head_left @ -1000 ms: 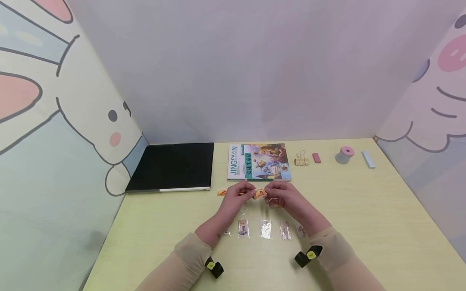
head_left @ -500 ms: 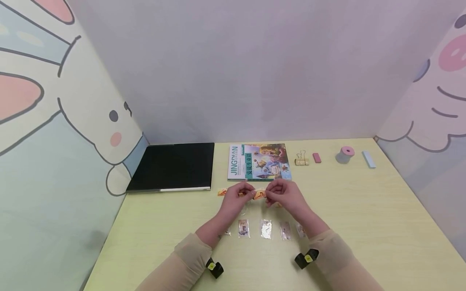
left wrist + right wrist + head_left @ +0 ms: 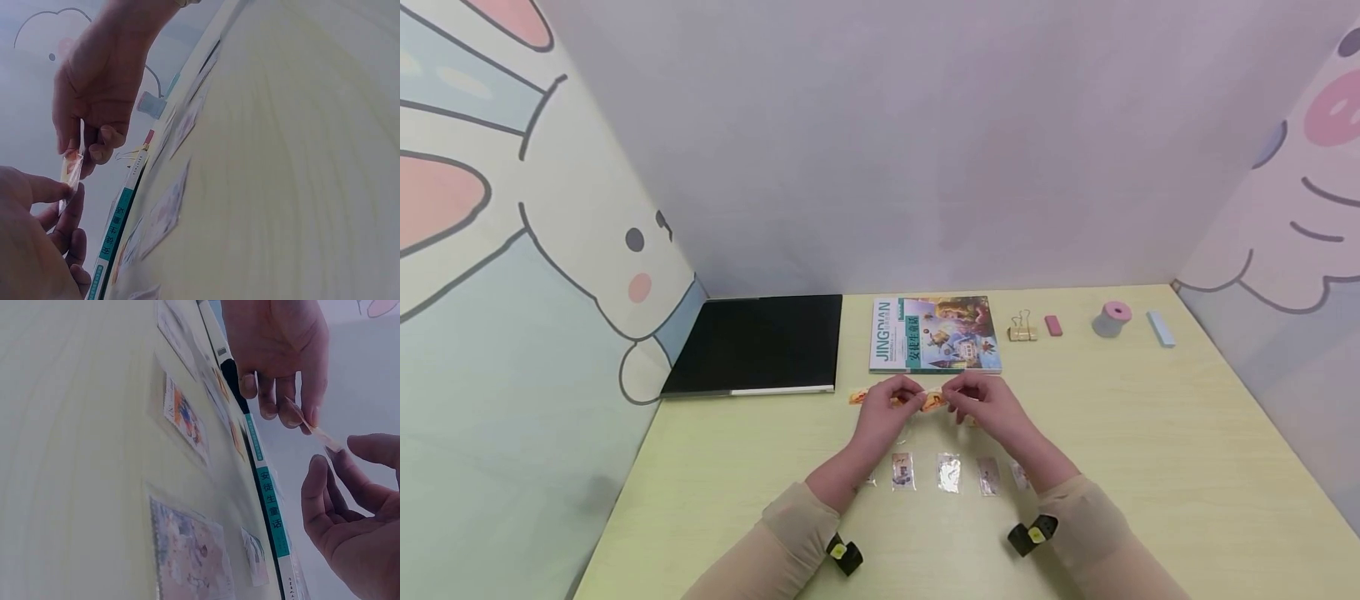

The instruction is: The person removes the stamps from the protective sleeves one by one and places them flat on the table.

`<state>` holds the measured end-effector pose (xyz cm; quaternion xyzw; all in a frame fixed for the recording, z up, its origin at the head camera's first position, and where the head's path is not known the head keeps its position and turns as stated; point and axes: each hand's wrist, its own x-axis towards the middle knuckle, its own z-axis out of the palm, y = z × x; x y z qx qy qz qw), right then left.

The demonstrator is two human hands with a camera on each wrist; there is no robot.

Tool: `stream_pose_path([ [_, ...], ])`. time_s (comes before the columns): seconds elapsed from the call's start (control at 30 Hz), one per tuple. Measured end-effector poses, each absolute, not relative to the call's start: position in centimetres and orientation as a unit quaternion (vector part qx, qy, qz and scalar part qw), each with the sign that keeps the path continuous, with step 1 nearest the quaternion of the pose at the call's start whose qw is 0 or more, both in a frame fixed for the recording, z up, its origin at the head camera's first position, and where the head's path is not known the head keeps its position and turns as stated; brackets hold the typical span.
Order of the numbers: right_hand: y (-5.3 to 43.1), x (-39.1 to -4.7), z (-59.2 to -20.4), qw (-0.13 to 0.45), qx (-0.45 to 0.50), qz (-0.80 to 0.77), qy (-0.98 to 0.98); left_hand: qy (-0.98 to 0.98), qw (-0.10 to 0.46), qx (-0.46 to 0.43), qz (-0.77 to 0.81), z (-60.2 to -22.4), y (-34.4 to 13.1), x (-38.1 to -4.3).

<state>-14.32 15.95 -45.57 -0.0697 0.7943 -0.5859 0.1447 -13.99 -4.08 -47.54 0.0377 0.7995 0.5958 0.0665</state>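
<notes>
Fingers of the left hand [image 3: 883,412] pinch one edge of a small orange stamp [image 3: 933,401], while the right hand [image 3: 988,408] pinches the opposite edge between thumb and finger. It is raised off the desk [image 3: 1172,442], directly between the two hands, and looks glossy from the left wrist. Another orange piece [image 3: 857,397] lies just to the left of the left hand; one more [image 3: 973,422] shows beneath the right hand, mostly hidden by it. Nearer the body than both hands runs a row of five sleeved stamps [image 3: 948,472] (the two end ones partly covered by the forearms). Just beyond the hands lies a book [image 3: 935,335] with a colourful cover, and beyond the left hand, further left, a flat black panel [image 3: 756,343]. Beyond the right hand, going rightward, come a gold binder clip [image 3: 1022,332], a red block [image 3: 1053,325], a pink-topped spool [image 3: 1111,319] and a light blue stick [image 3: 1161,329].
</notes>
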Motion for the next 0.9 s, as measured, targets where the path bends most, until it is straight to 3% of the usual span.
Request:
stream_pose_path([
  [0.57,16.9,-14.9,-45.4,0.086,-0.025,-0.573,0.814,0.859,0.049,0.077,0.505,-46.6,-4.5,-13.2],
  [0.77,17.8,-15.5,-45.3,0.062,0.01,-0.592,0.804,0.864,0.083,0.038,0.495,-46.5,-4.6,-12.6],
  [0.9,17.4,-15.8,-45.4,0.084,0.041,-0.584,0.807,0.863,0.093,0.032,0.496,-46.4,-4.3,-12.2],
])
